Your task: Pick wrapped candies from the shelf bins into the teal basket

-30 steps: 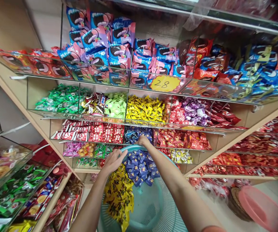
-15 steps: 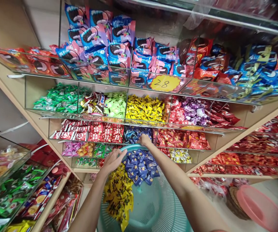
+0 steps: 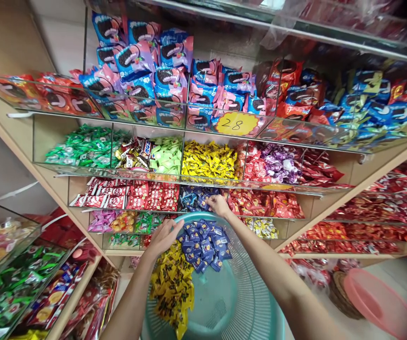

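Note:
My left hand (image 3: 163,238) is closed on the far left rim of a green plastic basket (image 3: 256,264), which is tilted toward me. Inside it lie a pile of yellow-wrapped candies (image 3: 173,288) on the left and a pile of dark blue-wrapped candies (image 3: 205,243) near the far rim. Just beyond that rim, my right hand (image 3: 218,206) is at the front of a shelf compartment holding more dark blue candies (image 3: 194,198). Its fingers are curled together at the candies; whatever is between them is too small to make out.
Glass-fronted shelves hold yellow candies (image 3: 208,160), green candies (image 3: 85,146) and red packets (image 3: 154,196). Higher up are blue-and-pink cookie packs (image 3: 134,59) and a yellow price tag (image 3: 237,123) reading 28. A pink basket (image 3: 377,302) stands at the lower right.
My right hand has shifted slightly right within the front of the blue candy compartment, its fingers now pointing left. My left hand keeps its hold on the rim. The view has moved slightly.

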Demonstrator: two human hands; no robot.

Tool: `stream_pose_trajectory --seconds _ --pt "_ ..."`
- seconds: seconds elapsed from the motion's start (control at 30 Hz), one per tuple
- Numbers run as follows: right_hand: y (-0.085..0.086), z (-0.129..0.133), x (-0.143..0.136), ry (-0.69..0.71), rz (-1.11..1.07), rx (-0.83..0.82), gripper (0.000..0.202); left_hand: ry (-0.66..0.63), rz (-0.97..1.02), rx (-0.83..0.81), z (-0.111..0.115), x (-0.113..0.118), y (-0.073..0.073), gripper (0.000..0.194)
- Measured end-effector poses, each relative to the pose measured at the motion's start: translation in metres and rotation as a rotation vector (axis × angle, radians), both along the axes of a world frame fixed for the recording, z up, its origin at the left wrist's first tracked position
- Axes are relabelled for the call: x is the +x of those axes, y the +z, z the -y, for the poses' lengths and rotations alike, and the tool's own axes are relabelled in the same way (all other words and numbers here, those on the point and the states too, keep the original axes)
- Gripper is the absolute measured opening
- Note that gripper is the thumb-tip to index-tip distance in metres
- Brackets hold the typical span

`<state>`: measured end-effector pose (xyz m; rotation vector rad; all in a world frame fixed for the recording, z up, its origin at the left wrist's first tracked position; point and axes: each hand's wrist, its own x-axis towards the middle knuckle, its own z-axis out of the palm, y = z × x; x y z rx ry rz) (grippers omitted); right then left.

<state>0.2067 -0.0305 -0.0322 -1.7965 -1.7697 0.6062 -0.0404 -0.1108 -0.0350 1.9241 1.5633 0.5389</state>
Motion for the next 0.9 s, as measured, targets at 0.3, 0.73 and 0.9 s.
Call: stream_pose_trajectory --seconds 0.3,0.73,0.9 --pt "-0.009 0.068 -0.03 0.058 -1.046 -0.376 0.028 -0.012 -0.037 -0.013 0.0 0.001 0.006 0.058" --pt "-0.046 0.108 -0.066 -0.037 -1.248 -0.491 0.032 -0.093 -0.061 0.037 -0.012 -0.002 -0.009 0.044" --pt "-0.051 0.11 -0.068 -0.083 -1.336 -0.53 0.03 -0.124 -0.012 0.072 -0.016 -0.004 -0.017 0.035"
